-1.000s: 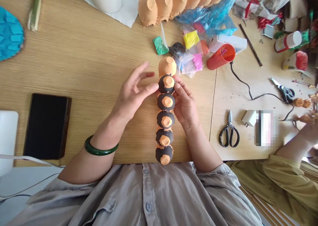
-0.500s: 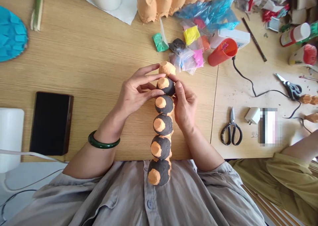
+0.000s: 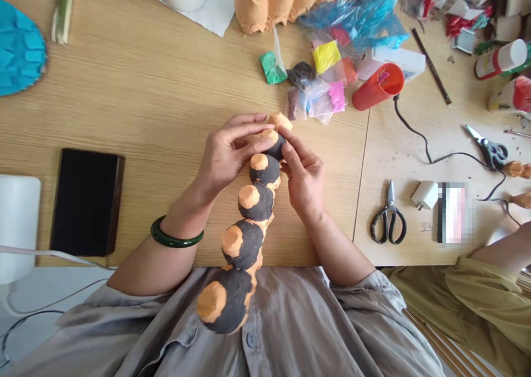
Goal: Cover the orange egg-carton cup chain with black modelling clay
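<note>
An orange egg carton strip [image 3: 256, 204], a row of several cups, stretches from mid-table down over my shirt. Black clay-like covering wraps most cups, leaving round orange tips bare; the farthest cup [image 3: 280, 121] looks all orange. My left hand [image 3: 235, 147] grips the strip's far end from the left, its thumb across the second cup. From the right, my right hand [image 3: 305, 172] pinches the same cup's black side between thumb and index finger. The fingers hide part of that cup. The near end is raised toward me and tilted left.
Small bags of coloured clay [image 3: 319, 87] lie beyond my hands, beside a red cup [image 3: 378, 87]. Another orange egg carton piece [image 3: 279, 1] stands at the back. Scissors [image 3: 389, 214] and a charger [image 3: 425, 194] lie right, a black phone-like box [image 3: 87, 203] left. A co-worker's arm [image 3: 504, 247] is at far right.
The strip's near end has swung left and up toward me, and its cups have rolled so their tips show more. My left thumb has moved up onto the second cup.
</note>
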Available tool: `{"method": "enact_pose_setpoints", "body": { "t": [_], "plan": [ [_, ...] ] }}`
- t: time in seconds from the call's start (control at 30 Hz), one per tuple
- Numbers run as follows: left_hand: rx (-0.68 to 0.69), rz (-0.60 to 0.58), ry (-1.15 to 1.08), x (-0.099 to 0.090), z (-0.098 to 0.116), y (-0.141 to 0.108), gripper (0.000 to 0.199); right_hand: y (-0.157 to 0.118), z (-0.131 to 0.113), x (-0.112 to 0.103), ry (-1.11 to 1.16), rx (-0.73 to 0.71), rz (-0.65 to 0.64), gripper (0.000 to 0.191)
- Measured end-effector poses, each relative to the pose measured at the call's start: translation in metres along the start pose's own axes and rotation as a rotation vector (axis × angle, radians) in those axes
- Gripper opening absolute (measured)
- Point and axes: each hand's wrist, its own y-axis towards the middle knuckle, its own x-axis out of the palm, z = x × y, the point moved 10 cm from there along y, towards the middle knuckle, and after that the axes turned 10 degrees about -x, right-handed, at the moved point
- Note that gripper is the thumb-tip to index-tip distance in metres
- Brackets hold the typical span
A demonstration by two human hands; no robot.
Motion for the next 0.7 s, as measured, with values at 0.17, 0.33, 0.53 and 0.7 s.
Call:
{"method": "enact_pose_setpoints", "body": {
  "t": [0.17, 0.33, 0.53, 0.7],
  "plan": [
    [0.002, -0.083, -0.025, 0.006, 0.003, -0.003, 0.032, 0.006, 0.007, -0.005, 0.033, 0.071, -0.018, 0.045],
    [0.075, -0.139, 0.092, 0.002, 0.013, 0.002, 0.046, 0.007, 0.006, -0.002, 0.068, 0.112, -0.067, 0.053],
    [0.158, -0.236, 0.169, 0.003, 0.012, 0.01, 0.057, 0.005, 0.003, 0.002, 0.09, 0.1, -0.085, 0.055],
    [0.208, -0.204, 0.142, 0.001, 0.017, 0.006, 0.051, 0.005, 0.0, 0.006, 0.08, 0.054, -0.13, 0.053]
  ]
}}
